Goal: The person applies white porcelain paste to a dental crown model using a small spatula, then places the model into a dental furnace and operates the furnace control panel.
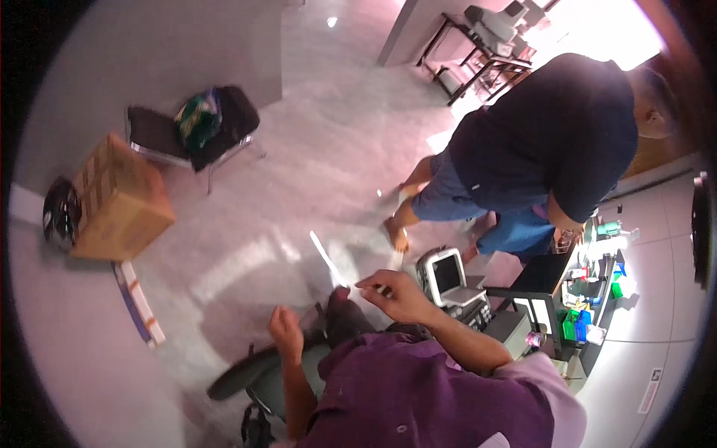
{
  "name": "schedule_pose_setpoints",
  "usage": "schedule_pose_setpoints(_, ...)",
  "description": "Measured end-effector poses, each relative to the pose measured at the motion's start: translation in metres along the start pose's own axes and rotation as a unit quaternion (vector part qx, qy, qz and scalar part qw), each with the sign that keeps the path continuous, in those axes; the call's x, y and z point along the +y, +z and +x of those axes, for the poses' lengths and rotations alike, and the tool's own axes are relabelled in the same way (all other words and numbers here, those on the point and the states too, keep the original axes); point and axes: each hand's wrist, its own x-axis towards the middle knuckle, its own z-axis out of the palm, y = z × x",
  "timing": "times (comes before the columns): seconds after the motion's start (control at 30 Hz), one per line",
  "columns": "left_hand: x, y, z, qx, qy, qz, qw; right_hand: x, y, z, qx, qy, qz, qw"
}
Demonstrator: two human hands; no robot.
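Observation:
My right hand [399, 297] is raised at the middle, fingers closed in a pinch around a small dark object [385, 291], too blurred to name. Just beyond its fingertips a thin white strip [326, 255] slants away to the upper left. Whether the strip is held or is a bright streak on the floor, I cannot tell. Lower and to the left, my left hand [286, 330] is curled closed, and its palm side is hidden. Below it is a dark chair seat [287, 381]. Both hands are in the air, apart from each other.
A person in dark clothes [549, 134] bends over a workbench [534, 276] at right, with coloured bins [576, 325] on it. A white-framed device [450, 280] stands near my right forearm. At left are a cardboard box [123, 201] and a black chair [235, 119] with a green bag.

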Motion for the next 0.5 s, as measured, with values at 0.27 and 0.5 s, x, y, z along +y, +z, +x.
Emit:
schedule_pose_setpoints(0.27, 0.037, 0.017, 0.075, 0.093, 0.020, 0.195, 0.976, -0.037, -0.079, 0.194, 0.118, -0.115, 0.048, 0.985)
schedule_pose_setpoints(0.5, 0.175, 0.161, 0.236, 0.019, 0.083, 0.032, 0.996, -0.014, -0.202, 0.367, 0.279, -0.120, 0.064, 0.951)
